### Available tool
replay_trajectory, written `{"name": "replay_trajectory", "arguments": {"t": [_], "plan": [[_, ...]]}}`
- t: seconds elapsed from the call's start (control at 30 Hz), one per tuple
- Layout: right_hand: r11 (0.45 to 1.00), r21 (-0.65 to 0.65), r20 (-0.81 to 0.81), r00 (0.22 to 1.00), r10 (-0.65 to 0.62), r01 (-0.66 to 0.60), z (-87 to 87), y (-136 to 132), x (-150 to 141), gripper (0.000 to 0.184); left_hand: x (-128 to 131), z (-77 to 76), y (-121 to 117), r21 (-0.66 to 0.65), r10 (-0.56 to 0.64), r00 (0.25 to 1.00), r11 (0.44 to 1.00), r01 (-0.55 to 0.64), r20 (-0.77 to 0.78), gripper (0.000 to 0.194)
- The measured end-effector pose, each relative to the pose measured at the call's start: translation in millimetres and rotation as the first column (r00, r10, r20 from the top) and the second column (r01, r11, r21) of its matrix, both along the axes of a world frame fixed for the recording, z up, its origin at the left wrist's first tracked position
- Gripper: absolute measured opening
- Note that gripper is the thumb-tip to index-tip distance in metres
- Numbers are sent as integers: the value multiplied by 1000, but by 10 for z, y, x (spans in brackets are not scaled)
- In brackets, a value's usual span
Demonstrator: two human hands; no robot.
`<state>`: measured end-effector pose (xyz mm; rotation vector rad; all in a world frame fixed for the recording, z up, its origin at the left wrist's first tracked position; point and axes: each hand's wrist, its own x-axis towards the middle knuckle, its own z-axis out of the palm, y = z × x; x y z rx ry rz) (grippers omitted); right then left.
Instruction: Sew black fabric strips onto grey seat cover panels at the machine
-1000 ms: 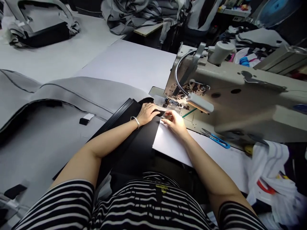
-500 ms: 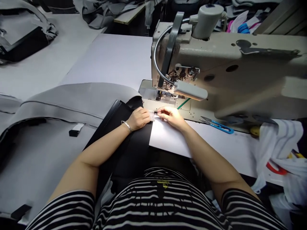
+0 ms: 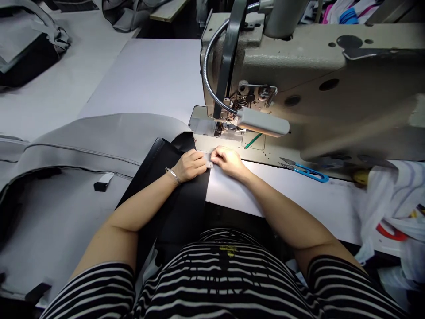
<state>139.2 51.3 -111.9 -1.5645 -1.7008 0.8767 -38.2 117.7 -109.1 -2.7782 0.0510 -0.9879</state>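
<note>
My left hand [image 3: 190, 165] is closed, its fingers pressing a small white label [image 3: 209, 161] at the edge of a black fabric panel [image 3: 175, 199]. At the label's right edge, my right hand [image 3: 228, 161] is pinched shut. Whatever lies between its fingertips is hidden. A large grey fabric piece [image 3: 113, 130] with a dark seam joins or lies against the black panel on the left. Just beyond both hands stands the needle area of a sewing machine [image 3: 265, 66].
Blue-handled thread snips [image 3: 307, 173] lie right of my right hand. A green stick [image 3: 253, 141] rests by the machine's base, under a lamp [image 3: 264, 122]. White striped cloth [image 3: 385, 195] and a red-handled tool [image 3: 392, 233] are at far right. A wooden board [image 3: 169, 9] sits at the back.
My right hand has moved slightly left, up to the label. The small dark thing seen at its fingertips before is now out of sight. My left hand stays on the label; the view has shifted a little.
</note>
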Motion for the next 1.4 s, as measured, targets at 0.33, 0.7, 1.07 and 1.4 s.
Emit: {"name": "replay_trajectory", "arguments": {"t": [0.33, 0.7, 1.07, 1.4], "plan": [[975, 153, 92, 985, 148, -161, -31, -29, 83, 14, -5, 17, -12, 24, 24, 1000, 999, -25, 5, 29], [979, -117, -434, 895, 100, -166, 188, -135, 117, 26, -37, -53, 7, -41, 48, 998, 998, -50, -52, 31], [995, -18, -258, 962, 94, -102, 48, 6, 33, 23, -36, -38, 8, -30, 47, 997, 998, -50, -67, 31], [924, -96, -399, 865, 304, -369, 237, -105, 155, 37, 10, -65, 10, -257, 181, 983, 949, -182, -29, 27]]}}
